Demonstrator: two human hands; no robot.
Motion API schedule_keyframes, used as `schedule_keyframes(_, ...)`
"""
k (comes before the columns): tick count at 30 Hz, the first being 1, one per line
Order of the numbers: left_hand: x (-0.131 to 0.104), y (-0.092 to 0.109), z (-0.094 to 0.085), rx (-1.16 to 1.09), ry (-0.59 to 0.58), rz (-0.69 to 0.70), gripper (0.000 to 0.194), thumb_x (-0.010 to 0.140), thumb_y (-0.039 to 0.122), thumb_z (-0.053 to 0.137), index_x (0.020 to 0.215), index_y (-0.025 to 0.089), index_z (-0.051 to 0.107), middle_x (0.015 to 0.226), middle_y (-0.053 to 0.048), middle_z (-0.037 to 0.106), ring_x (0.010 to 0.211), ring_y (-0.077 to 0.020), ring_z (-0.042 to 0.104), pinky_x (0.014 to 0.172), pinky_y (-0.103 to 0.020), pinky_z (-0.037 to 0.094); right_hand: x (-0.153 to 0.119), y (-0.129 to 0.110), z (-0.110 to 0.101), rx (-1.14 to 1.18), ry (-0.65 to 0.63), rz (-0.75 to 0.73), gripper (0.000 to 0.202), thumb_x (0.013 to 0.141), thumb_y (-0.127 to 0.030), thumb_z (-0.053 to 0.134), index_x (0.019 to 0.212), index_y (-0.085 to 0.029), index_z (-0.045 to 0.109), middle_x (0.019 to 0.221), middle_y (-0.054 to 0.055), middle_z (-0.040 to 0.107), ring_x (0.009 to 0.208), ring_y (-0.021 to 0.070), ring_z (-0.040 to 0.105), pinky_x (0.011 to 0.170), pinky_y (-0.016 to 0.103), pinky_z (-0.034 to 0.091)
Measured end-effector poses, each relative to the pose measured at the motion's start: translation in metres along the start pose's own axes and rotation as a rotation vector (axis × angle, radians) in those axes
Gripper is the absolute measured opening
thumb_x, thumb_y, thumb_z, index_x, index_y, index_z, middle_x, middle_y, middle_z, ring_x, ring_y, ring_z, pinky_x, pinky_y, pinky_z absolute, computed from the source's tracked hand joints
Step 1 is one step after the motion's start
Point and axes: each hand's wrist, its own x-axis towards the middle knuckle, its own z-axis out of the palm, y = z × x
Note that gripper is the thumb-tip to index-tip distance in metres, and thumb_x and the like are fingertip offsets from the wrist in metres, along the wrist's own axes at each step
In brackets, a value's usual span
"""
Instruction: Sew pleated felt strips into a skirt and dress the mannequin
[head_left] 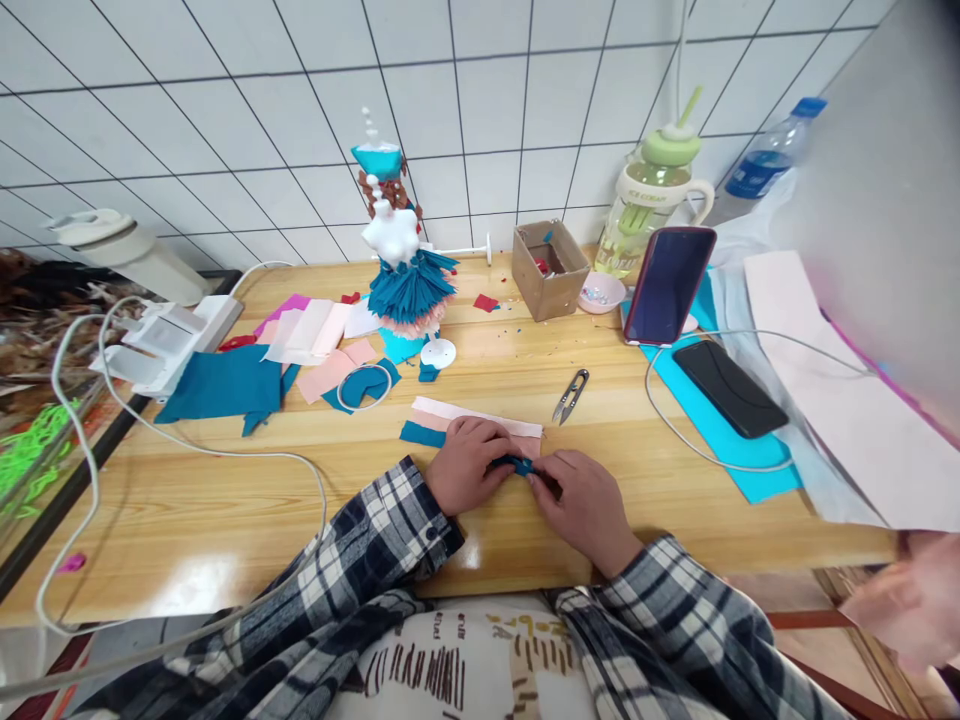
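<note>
Fingers of both hands meet over a dark blue strip (519, 464) near the table's front middle. My left hand (472, 464) is closed on the strip's left part, and my right hand (581, 500) pinches its right end. Under and behind them lie a pink and white strip (480, 414) and a flat blue piece (422, 434). Small scissors (571, 396) rest behind my right hand. Further back stands a white mini mannequin (393, 235) in a pleated blue skirt (412, 288) over a pink layer.
Blue cloth (225, 385), a white ring (364, 388) and a looping white cable (225, 452) lie left. Toward the back are a cardboard box (551, 280), a small dish (602, 292) and a drink jug (649, 200). An upright phone (669, 285) and black phone (729, 388) are right.
</note>
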Motion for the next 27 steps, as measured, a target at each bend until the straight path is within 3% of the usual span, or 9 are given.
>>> schedule_keyframes(6, 0.000, 0.001, -0.002, -0.031, 0.004, 0.000, 0.042, 0.087, 0.031, 0.059, 0.129, 0.027, 0.055, 0.114, -0.006, 0.065, 0.109, -0.0242, 0.054, 0.097, -0.043, 0.034, 0.000, -0.001, -0.001, 0.027, 0.016, 0.010, 0.015, 0.089, -0.033, 0.056, 0.088, -0.023, 0.067, 0.083, 0.002, 0.066, 0.083, 0.0196, 0.058, 0.074, 0.031, 0.039)
schedule_keyframes(12, 0.000, 0.004, 0.003, 0.028, 0.021, -0.028, 0.045, 0.089, 0.022, 0.053, 0.134, 0.026, 0.052, 0.122, -0.008, 0.060, 0.113, -0.0254, 0.052, 0.099, -0.044, 0.035, 0.006, -0.002, -0.004, 0.060, 0.017, 0.157, 0.019, 0.088, -0.038, 0.058, 0.079, -0.023, 0.066, 0.076, 0.001, 0.065, 0.075, 0.0179, 0.059, 0.064, 0.029, 0.038)
schedule_keyframes(16, -0.001, 0.006, 0.003, 0.061, 0.029, -0.031, 0.049, 0.087, 0.021, 0.055, 0.135, 0.027, 0.051, 0.130, -0.009, 0.055, 0.118, -0.0260, 0.050, 0.102, -0.045, 0.035, 0.009, -0.003, -0.005, 0.012, -0.006, 0.173, 0.019, 0.086, -0.036, 0.059, 0.072, -0.023, 0.062, 0.071, 0.000, 0.063, 0.070, 0.0174, 0.057, 0.059, 0.028, 0.033)
schedule_keyframes(19, -0.002, 0.006, 0.003, 0.110, 0.031, -0.015, 0.050, 0.087, 0.022, 0.055, 0.137, 0.029, 0.049, 0.144, -0.008, 0.046, 0.130, -0.0271, 0.042, 0.111, -0.049, 0.027, 0.010, -0.005, -0.003, -0.049, 0.003, 0.160, 0.020, 0.085, -0.034, 0.059, 0.068, -0.023, 0.058, 0.069, 0.000, 0.061, 0.067, 0.0169, 0.056, 0.057, 0.028, 0.032)
schedule_keyframes(23, -0.002, 0.005, 0.005, 0.234, -0.055, 0.038, 0.054, 0.094, 0.022, 0.044, 0.146, 0.032, 0.034, 0.158, -0.005, 0.029, 0.144, -0.0259, 0.027, 0.115, -0.059, 0.012, 0.010, -0.005, -0.001, -0.103, 0.023, 0.155, 0.016, 0.085, -0.033, 0.058, 0.073, -0.023, 0.056, 0.073, 0.000, 0.061, 0.067, 0.0169, 0.056, 0.056, 0.028, 0.033)
schedule_keyframes(25, -0.002, 0.004, 0.007, 0.269, -0.099, 0.072, 0.053, 0.097, 0.024, 0.038, 0.148, 0.031, 0.029, 0.157, -0.005, 0.031, 0.144, -0.0235, 0.029, 0.115, -0.061, 0.009, 0.009, -0.004, -0.002, -0.097, 0.068, 0.154, 0.011, 0.086, -0.031, 0.057, 0.079, -0.022, 0.058, 0.078, 0.002, 0.062, 0.070, 0.0176, 0.057, 0.058, 0.029, 0.037)
schedule_keyframes(27, -0.002, 0.002, 0.009, 0.286, -0.111, 0.091, 0.051, 0.098, 0.026, 0.034, 0.149, 0.029, 0.028, 0.155, -0.005, 0.036, 0.143, -0.0222, 0.031, 0.116, -0.061, 0.007, 0.006, -0.002, -0.005, -0.072, 0.130, 0.054, 0.011, 0.088, -0.027, 0.053, 0.093, -0.021, 0.062, 0.091, 0.006, 0.065, 0.084, 0.0198, 0.059, 0.069, 0.031, 0.044)
